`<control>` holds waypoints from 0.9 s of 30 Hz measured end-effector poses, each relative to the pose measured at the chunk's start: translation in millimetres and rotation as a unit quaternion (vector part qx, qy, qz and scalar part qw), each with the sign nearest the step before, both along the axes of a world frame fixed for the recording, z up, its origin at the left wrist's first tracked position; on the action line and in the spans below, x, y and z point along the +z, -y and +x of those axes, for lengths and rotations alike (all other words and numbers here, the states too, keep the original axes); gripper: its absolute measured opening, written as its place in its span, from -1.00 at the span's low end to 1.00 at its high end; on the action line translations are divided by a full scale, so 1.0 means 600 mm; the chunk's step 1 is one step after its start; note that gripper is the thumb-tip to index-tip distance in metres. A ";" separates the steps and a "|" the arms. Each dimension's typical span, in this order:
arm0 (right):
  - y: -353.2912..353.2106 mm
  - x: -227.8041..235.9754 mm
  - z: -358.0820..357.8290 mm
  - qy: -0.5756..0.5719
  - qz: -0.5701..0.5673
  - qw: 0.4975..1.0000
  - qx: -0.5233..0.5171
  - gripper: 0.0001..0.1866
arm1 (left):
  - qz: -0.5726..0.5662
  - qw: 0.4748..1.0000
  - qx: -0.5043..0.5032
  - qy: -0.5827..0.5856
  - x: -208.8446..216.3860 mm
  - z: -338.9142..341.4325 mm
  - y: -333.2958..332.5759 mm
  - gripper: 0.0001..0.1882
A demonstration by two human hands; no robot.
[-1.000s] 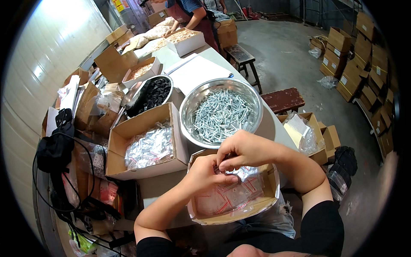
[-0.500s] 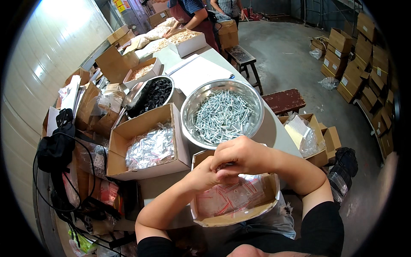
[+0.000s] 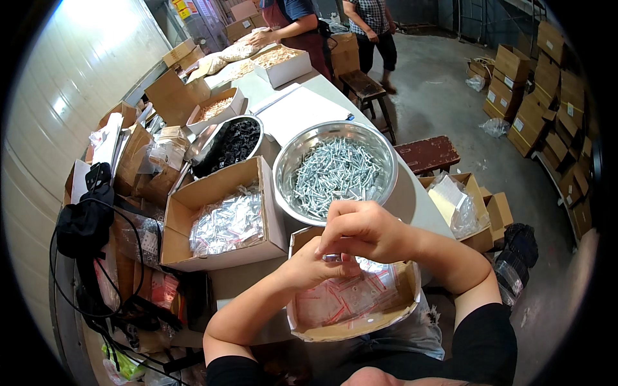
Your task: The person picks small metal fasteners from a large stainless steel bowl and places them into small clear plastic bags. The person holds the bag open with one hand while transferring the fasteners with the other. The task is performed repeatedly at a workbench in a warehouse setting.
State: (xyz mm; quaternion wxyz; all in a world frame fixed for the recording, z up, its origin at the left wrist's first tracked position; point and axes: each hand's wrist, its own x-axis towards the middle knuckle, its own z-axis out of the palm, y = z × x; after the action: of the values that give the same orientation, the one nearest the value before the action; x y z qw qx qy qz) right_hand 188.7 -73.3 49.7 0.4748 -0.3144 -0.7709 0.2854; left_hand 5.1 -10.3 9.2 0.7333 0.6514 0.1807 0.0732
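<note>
My two hands meet above an open cardboard box (image 3: 413, 283) close to my body, which holds flat clear plastic bags (image 3: 347, 297) with red strips. The fingers of my left hand (image 3: 311, 265) are curled closed, with a small silvery glint showing at them. Just above, my right hand (image 3: 365, 233) is closed too, its fingertips pinched down toward the left. What sits in the fingers is mostly hidden. Right beyond the hands stands a steel bowl (image 3: 280, 186) heaped with silvery screws (image 3: 336, 172). To its left, a cardboard box (image 3: 273, 222) contains filled clear bags (image 3: 226, 222).
Behind the box is a basin of small black parts (image 3: 237, 143). Boxes of wooden-coloured pieces (image 3: 278, 56) stand farther up the table. Two people are at the far end. A red bench (image 3: 428, 153) and stacked cartons (image 3: 528, 119) are on the right.
My right hand has shifted slightly, opening a small gap where a silvery glint now shows at the left fingers. In the background, one person has stepped further into view.
</note>
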 end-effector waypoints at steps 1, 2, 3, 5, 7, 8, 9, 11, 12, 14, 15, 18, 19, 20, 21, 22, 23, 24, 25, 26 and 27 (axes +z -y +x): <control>0.000 -0.004 -0.002 -0.012 0.010 1.000 0.009 -0.85 | 0.007 1.000 -0.008 0.004 0.000 0.001 -0.002 -0.80; -0.001 -0.008 -0.004 -0.023 0.021 0.999 0.018 -0.87 | 0.013 1.000 -0.017 0.008 0.000 0.002 -0.003 -0.79; -0.003 -0.013 -0.007 -0.035 0.031 0.998 0.029 -0.88 | -0.001 1.000 -0.006 0.016 -0.002 0.002 -0.002 -0.77; -0.006 -0.022 -0.018 -0.069 0.037 0.996 0.051 -0.89 | -0.030 0.999 0.014 0.034 -0.010 0.005 0.006 -0.74; -0.010 -0.026 -0.021 -0.070 0.044 0.994 0.064 -0.89 | -0.063 0.994 0.040 0.077 -0.028 0.005 0.013 -0.73; -0.013 -0.025 -0.021 -0.056 0.049 0.995 0.066 -0.89 | -0.079 0.991 0.053 0.099 -0.033 0.006 0.015 -0.73; -0.015 -0.026 -0.019 -0.042 0.052 0.995 0.067 -0.88 | -0.080 0.988 0.074 0.107 -0.028 0.012 0.020 -0.71; -0.017 -0.032 -0.014 -0.031 0.020 0.998 0.060 -0.86 | -0.080 0.982 0.116 0.123 -0.012 0.021 0.028 -0.68; -0.018 -0.032 -0.013 -0.025 0.005 0.998 0.058 -0.86 | -0.074 0.985 0.108 0.113 -0.015 0.018 0.025 -0.66; -0.020 -0.028 -0.011 -0.032 -0.004 0.997 0.073 -0.84 | -0.062 0.990 0.091 0.092 -0.026 0.009 0.014 -0.63; -0.020 -0.025 -0.011 -0.035 -0.009 0.996 0.081 -0.84 | -0.063 0.991 0.084 0.085 -0.030 0.005 0.010 -0.63; -0.014 -0.014 -0.002 -0.017 -0.035 0.997 0.065 -0.88 | -0.075 0.992 0.079 0.067 -0.030 0.000 0.007 -0.63; -0.013 -0.010 0.001 -0.012 -0.028 0.997 0.070 -0.87 | -0.086 0.990 0.088 0.064 -0.022 0.000 0.009 -0.63; -0.013 -0.007 0.003 -0.008 -0.022 0.997 0.075 -0.86 | -0.096 0.989 0.096 0.060 -0.017 0.001 0.010 -0.64; -0.013 -0.005 0.005 -0.003 -0.014 0.997 0.079 -0.85 | -0.086 0.990 0.092 0.057 -0.016 0.001 0.009 -0.64; -0.013 -0.004 0.007 0.004 -0.020 0.996 0.087 -0.83 | -0.076 0.992 0.088 0.054 -0.016 0.001 0.009 -0.64; -0.012 -0.005 0.008 0.012 -0.026 0.995 0.095 -0.81 | -0.066 0.993 0.084 0.050 -0.015 0.001 0.008 -0.63; -0.013 -0.005 0.009 0.019 -0.032 0.994 0.104 -0.79 | -0.066 0.992 0.088 0.061 -0.014 0.002 0.009 -0.62; -0.013 -0.001 0.008 0.023 -0.026 0.994 0.108 -0.78 | -0.065 0.991 0.091 0.072 -0.012 0.003 0.010 -0.61; -0.011 0.006 0.006 0.027 -0.021 0.993 0.112 -0.77 | -0.064 0.990 0.095 0.083 -0.011 0.004 0.011 -0.60; -0.009 0.009 0.005 0.031 -0.015 0.993 0.115 -0.75 | -0.050 0.991 0.093 0.084 -0.016 0.004 0.009 -0.59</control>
State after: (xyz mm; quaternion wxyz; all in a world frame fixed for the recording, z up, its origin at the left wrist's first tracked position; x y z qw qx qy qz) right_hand 191.9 -68.1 55.3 0.4098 -0.2398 -0.8119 0.3397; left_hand 7.6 -15.8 -0.5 0.7678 0.5856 0.1818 0.1857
